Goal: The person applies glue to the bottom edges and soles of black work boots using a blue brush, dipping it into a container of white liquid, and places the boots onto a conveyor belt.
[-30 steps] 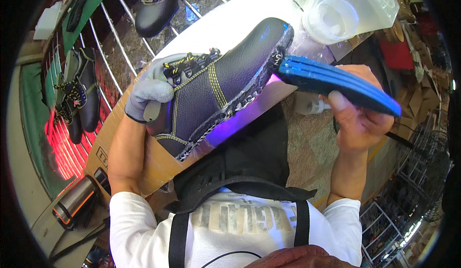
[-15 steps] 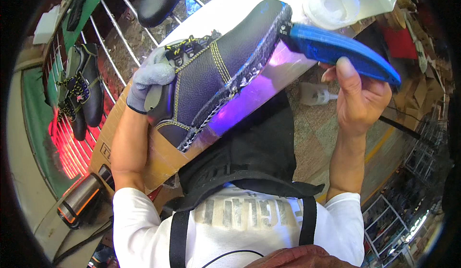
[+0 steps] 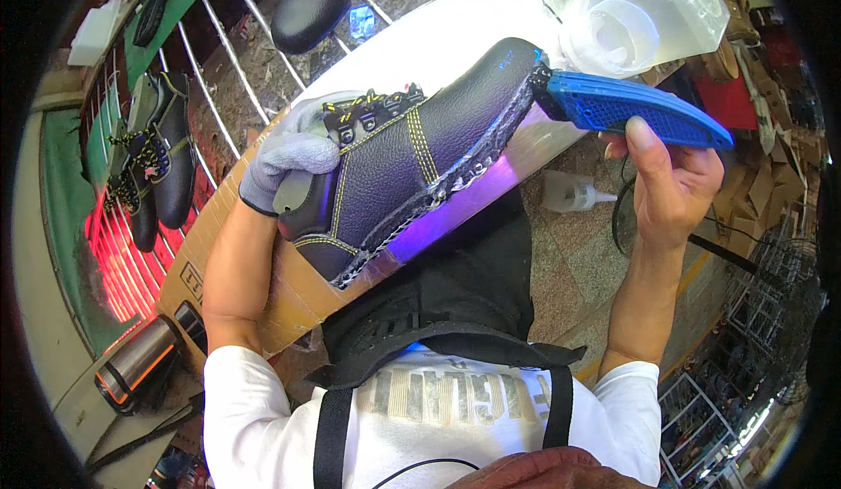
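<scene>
A black leather shoe upper (image 3: 377,173) with yellow stitching and black-and-yellow laces lies across the work surface, its toe pointing to the upper right. Its rough lower edge faces me, and no outsole shows on it. My left hand (image 3: 296,158), in a grey glove, grips it by the collar beside a grey-green piece sticking out at the heel. Bare and closed, my right hand (image 3: 670,182) pinches the curved blue handle of a brush (image 3: 635,108). The brush's dark head meets the shoe's edge at the toe; the bristles' exact contact is hard to make out.
A translucent plastic tub (image 3: 618,38) stands at the far right of the white-and-cardboard work surface (image 3: 289,301). More black shoes (image 3: 166,152) rest on the metal rack at left. Below the surface are a squeeze bottle (image 3: 574,193) and, lower left, a steel flask (image 3: 140,366).
The shoe's toe has dipped toward me and slightly right, and the brush head has dropped with it. Both hands keep their grips. The whole view has shifted a little.
</scene>
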A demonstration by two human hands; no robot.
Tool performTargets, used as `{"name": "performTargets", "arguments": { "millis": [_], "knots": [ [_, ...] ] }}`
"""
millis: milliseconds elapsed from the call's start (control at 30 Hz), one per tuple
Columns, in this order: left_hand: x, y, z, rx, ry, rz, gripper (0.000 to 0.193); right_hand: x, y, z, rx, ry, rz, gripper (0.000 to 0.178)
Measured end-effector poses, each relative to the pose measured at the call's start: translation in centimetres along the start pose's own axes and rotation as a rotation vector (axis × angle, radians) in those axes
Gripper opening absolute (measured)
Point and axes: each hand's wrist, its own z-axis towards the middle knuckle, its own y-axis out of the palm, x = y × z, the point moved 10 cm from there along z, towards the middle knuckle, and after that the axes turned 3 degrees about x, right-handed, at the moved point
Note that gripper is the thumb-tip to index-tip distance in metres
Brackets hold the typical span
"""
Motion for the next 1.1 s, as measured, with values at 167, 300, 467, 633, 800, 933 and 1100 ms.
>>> {"name": "performTargets", "arguments": {
  "millis": [167,300,467,633,800,933,1100],
  "knots": [
    [0.1,-0.5,-0.5,0.066,-0.027,0.061,0.106,-4.0,2.4,-1.8,-0.145,-0.186,-0.230,0.026],
    [0.9,1.5,-1.0,-0.084,0.072,-0.131,0.076,-6.3,4.2,-3.7,-0.205,-0.423,-0.202,0.025],
    [0.7,0.3,-1.0,-0.102,0.068,-0.017,0.075,-5.3,6.2,-6.4,-0.234,-0.375,-0.142,0.026],
    [0.9,1.2,-0.5,-0.085,0.051,-0.009,0.077,0.4,5.1,-8.0,0.062,0.001,0.523,0.025],
    [1.0,1.2,-1.1,-0.114,0.054,-0.138,0.064,-0.9,6.3,-8.9,-0.012,-0.227,0.009,0.024],
    [1.5,1.9,-2.3,-0.098,0.082,-0.175,0.058,-2.6,5.3,-7.3,0.038,-0.160,0.030,0.024],
    [1.3,1.2,-2.2,-0.042,0.046,-0.026,0.080,-3.6,5.6,-6.6,-0.018,-0.157,-0.175,0.023]
  ]
}}
